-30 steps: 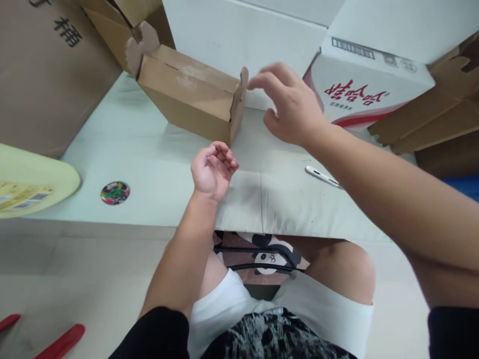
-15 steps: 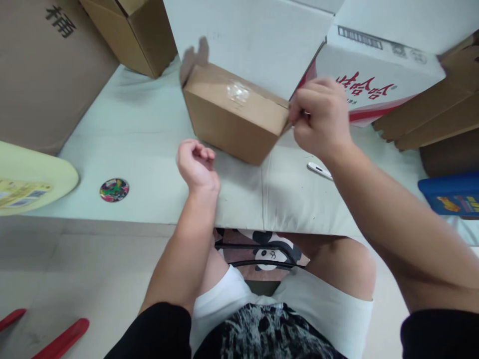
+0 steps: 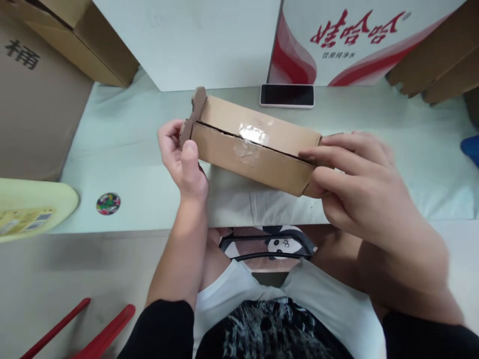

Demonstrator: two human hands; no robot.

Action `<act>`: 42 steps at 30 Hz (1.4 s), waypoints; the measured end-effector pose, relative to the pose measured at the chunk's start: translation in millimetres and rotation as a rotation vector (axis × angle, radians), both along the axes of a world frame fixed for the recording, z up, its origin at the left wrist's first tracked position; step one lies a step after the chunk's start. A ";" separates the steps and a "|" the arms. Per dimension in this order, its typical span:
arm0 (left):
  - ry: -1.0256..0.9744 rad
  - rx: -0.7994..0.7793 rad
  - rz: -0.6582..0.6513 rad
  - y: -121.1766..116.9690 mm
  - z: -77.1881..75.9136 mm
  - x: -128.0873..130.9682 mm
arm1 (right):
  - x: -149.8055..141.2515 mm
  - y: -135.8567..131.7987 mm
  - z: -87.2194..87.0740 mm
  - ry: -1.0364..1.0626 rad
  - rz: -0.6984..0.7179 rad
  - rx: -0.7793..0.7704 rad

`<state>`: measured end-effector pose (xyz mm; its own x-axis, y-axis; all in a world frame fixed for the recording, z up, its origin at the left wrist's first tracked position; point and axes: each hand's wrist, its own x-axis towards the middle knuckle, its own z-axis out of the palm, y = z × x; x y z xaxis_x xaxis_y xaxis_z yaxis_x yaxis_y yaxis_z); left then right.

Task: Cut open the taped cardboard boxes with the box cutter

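A small brown cardboard box (image 3: 254,149) with clear tape across its top seam is held above the near edge of the pale green table (image 3: 123,164). My left hand (image 3: 182,157) grips its left end, thumb on the front face, by a raised end flap. At the box's right end, my right hand (image 3: 355,184) wraps round the corner with the fingers on top.
A dark phone (image 3: 287,95) lies flat behind the box. A red-and-white printed carton (image 3: 348,40) and a white box (image 3: 187,45) stand at the back. Brown cartons (image 3: 37,99) crowd the left. A round colourful badge (image 3: 108,203) lies near the table edge.
The box has come from the back of the table to the near edge. My left hand, empty before, now holds its left end. My right hand shifted to grip the right corner.
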<state>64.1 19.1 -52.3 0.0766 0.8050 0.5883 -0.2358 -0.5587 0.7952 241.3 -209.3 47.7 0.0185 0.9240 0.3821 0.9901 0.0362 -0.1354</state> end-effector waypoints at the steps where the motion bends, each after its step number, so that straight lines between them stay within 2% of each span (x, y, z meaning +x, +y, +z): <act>1: 0.020 -0.021 -0.021 0.9 -3.0 3.0 | 0.1 -0.7 1.2 0.018 -0.015 -0.023; 5: -0.072 -0.078 -0.037 -1.6 -5.0 13.1 | 0.7 -5.1 13.5 0.146 -0.009 -0.089; 10: -0.129 -0.098 -0.021 -8.5 0.9 15.3 | 2.4 -9.2 29.8 0.368 0.171 -0.154; 13: -0.158 -0.118 -0.050 -10.5 5.5 15.2 | 4.4 -5.4 30.6 0.394 0.261 -0.132; 17: -0.216 -0.191 -0.088 -14.5 17.7 18.3 | 0.3 2.3 28.4 0.370 0.271 -0.123; 20: -0.166 -0.178 -0.080 -18.6 27.3 20.1 | -6.5 5.7 27.5 0.393 0.315 -0.143; 23: -0.143 -0.203 -0.138 -22.7 32.9 19.5 | -11.7 6.6 26.1 0.410 0.354 -0.181; 25: -0.174 -0.238 -0.176 -24.9 34.8 18.4 | -13.2 6.5 24.5 0.365 0.302 -0.151; 27: -0.187 -0.259 -0.189 -26.6 36.0 17.4 | -13.9 6.7 22.2 0.275 0.188 -0.119; 31: -0.146 -0.231 -0.171 -27.3 35.6 15.4 | -15.2 8.5 16.0 0.142 0.010 -0.105; 39: -0.031 -0.183 -0.091 -23.2 26.8 7.4 | -13.0 3.6 8.8 0.142 -0.210 -0.105; 42: -0.005 -0.181 -0.082 -22.5 24.6 5.3 | -10.6 2.4 6.1 0.159 -0.241 -0.070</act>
<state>69.4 -3.4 -27.7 0.1441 0.8888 0.4350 -0.2788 -0.3853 0.8797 230.7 -206.9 53.8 0.2952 0.9095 0.2927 0.9351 -0.2123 -0.2836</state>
